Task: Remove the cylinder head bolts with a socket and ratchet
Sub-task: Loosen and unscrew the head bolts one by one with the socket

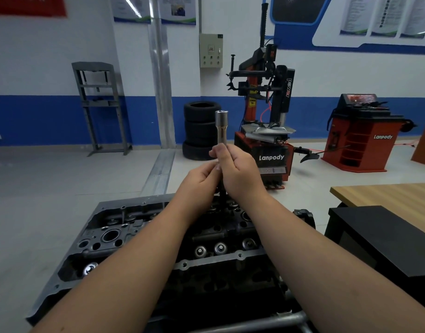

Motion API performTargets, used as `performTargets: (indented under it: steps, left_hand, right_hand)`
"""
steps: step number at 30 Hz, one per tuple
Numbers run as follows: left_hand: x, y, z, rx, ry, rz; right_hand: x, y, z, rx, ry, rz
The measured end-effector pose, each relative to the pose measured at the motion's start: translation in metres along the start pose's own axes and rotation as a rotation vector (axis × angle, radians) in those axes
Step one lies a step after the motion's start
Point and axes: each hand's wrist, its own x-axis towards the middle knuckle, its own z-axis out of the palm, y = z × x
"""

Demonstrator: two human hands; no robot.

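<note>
I count two hands, the left hand (pixel 202 179) and the right hand (pixel 238 171), together around one socket (pixel 221 127). One cylinder head (pixel 125 236) below them. Behind: one stack of three tyres (pixel 201 131), two red machines (pixel 262 131) (pixel 360 135).

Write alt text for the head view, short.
A person's left hand and right hand together grip a long silver socket held upright above a bare cylinder head. Behind it are a tire changer, stacked tires and a red wheel balancer.
</note>
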Motion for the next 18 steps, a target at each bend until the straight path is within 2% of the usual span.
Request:
performTargets:
  steps: [5,10,14,18]
  left_hand:
    - [0.0043,-0.0041,-0.0033,0.071,0.121,0.006]
    - [0.0003,-0.0007,0.0017,-0.036,0.026,0.021]
    - [0.0024,-0.0017,-0.0023,0.052,0.097,0.041]
    - [0.0030,-0.0025,-0.0020,0.024,0.117,0.044]
  right_hand:
    - [-0.0011,-0.0001,-0.0010,-0.117,0.059,-0.094]
    - [-0.0012,0.0006,-0.0007,-0.111,0.060,-0.080]
    - [-0.0018,-0.0008,-0.0004,-0.114,0.046,-0.084]
    - [-0.0030,-0.0011,-0.0012,-0.206,0.142,-0.171]
